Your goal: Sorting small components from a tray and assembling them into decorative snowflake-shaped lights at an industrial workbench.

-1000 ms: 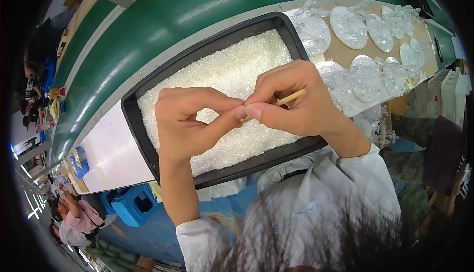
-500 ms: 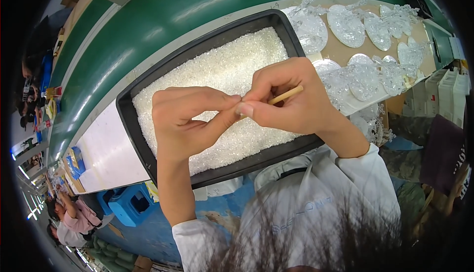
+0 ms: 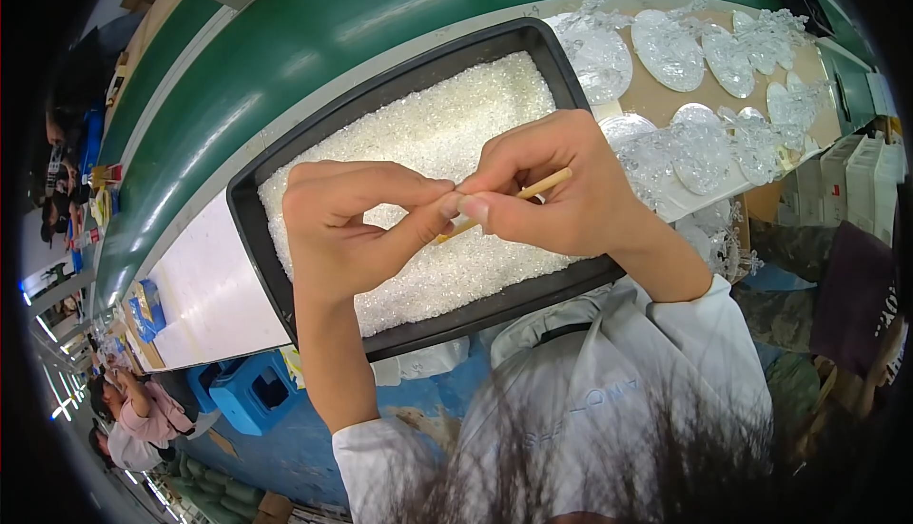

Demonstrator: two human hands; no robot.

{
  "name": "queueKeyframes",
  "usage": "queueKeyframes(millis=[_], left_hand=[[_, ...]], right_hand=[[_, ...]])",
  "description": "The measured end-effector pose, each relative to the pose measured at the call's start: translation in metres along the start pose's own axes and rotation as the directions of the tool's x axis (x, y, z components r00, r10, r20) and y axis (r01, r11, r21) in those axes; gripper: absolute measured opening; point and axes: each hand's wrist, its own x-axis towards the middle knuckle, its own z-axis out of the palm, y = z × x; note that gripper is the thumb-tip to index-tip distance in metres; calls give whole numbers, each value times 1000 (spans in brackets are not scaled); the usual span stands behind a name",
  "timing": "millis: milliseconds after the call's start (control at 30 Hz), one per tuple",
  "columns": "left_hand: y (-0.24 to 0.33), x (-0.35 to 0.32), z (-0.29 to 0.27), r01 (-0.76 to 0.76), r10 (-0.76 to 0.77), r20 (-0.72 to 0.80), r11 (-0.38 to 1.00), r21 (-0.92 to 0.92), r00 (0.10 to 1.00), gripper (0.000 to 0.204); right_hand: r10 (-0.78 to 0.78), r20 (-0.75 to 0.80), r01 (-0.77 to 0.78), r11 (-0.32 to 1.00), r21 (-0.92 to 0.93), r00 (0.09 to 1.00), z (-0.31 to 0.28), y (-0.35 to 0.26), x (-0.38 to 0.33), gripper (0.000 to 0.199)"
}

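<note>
Both hands meet above a black tray (image 3: 495,46) filled with small clear beads or granules (image 3: 428,291). My left hand (image 3: 347,220) pinches with thumb and forefinger at the meeting point; whatever lies between the tips is too small to make out. Against it, the thumb and forefinger of my right hand (image 3: 580,167) are pinched too. A thin pale stick, wooden-looking (image 3: 546,183), runs slantwise through the right hand, its upper end showing past the fingers and its lower end below the fingertips, over the beads.
Clear ornaments on round bases (image 3: 668,48) crowd the brown board at the right. A green surface (image 3: 361,25) runs along the far side. A white tabletop (image 3: 209,286) extends left, with a blue stool (image 3: 252,396) below. Other people sit at the far left.
Both hands have shifted slightly left, the left one more, and the stick has moved with the right hand. The fingertips still meet in a pinch.
</note>
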Motion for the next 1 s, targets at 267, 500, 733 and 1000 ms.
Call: queueKeyframes(millis=[267,500,733,1000], left_hand=[[0,0,3,-23,23,45,1000,-8,999,10],[-2,-1,4,40,-40,-4,998,-56,999,8],[3,1,4,86,-85,15,991,-104,996,8],[3,2,2,96,-92,57,992,-78,994,6]], right_hand=[[44,-16,-43,997,67,999,2,-2,1,8],[69,-5,-69,997,38,998,1,-5,1,7],[48,4,-48,998,37,999,0,-6,0,6],[75,-1,-74,995,69,997,2,-3,0,7]])
